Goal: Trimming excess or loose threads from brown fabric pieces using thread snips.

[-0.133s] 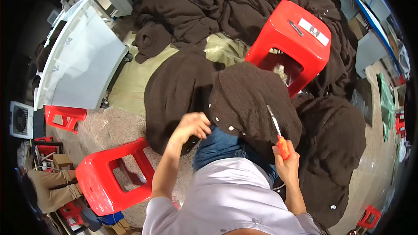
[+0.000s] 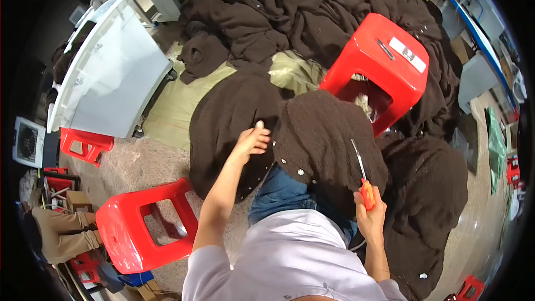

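Observation:
In my right hand [image 2: 372, 217] is a slim tool [image 2: 366, 194] with an orange-red handle and a long thin metal shaft. The shaft points away from me over dark brown fabric [image 2: 329, 128] draped across my lap. I cannot tell what the tip is for. My left hand [image 2: 252, 144] is over the brown fabric to the left, thumb raised and fingers loosely bent, with nothing visible in it. Small pale round pieces [image 2: 301, 172] dot the fabric's near edge.
Beyond my lap lies a big heap of brown fabric [image 2: 262, 11], partly on yellowish sheeting [image 2: 189, 100]. A red stool [image 2: 398, 50] carries small dark snips [image 2: 385, 49]. Another red stool [image 2: 125, 228] is at my left, near a person's leg [image 2: 67, 237]. A white bin [image 2: 120, 78] is farther left.
My left hand has moved away from my knee, up and to the right over the fabric, and its thumb has lifted. The tool stays in my right hand. The view has shifted slightly.

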The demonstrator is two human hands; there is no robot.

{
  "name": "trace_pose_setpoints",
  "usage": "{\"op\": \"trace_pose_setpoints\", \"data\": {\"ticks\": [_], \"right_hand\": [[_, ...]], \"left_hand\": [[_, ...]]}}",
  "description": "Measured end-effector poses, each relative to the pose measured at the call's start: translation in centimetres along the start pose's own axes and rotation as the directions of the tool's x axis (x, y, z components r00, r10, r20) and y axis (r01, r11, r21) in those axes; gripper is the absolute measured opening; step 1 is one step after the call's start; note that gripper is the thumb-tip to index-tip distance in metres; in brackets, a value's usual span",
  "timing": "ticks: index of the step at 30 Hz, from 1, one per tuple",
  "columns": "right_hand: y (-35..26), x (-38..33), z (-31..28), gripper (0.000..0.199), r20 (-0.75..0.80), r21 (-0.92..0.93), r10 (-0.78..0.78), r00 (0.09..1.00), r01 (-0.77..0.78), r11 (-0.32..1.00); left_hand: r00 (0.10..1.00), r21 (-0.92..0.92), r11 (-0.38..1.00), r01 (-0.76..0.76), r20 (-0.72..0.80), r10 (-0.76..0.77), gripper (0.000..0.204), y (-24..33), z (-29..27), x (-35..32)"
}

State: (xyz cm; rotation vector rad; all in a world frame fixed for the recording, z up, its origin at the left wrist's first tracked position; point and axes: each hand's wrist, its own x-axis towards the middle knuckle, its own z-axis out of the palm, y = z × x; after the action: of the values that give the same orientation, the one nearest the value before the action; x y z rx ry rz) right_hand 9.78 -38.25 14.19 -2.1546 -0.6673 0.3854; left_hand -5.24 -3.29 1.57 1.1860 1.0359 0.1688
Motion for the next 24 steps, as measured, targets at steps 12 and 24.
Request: {"op": "trace_pose_setpoints", "data": {"ticks": [12,24], "right_hand": [[4.3,0.5,-1.8,0.053,0.051,0.435,-0.063,0.997,0.034,0.900],[-34.1,13.3,3.4,0.039,-0.583,0.013,-0.706,0.402,0.873,0.487]], "left_hand": [[0.828,-0.381,0.735,-0.560,-0.246,0.503,0.025,18.4,9.6,10.4],[-0.055,-0.218,-0.254,-0.942,-0.648,0.759,0.022,48.2,-2.2,-21.6]]}}
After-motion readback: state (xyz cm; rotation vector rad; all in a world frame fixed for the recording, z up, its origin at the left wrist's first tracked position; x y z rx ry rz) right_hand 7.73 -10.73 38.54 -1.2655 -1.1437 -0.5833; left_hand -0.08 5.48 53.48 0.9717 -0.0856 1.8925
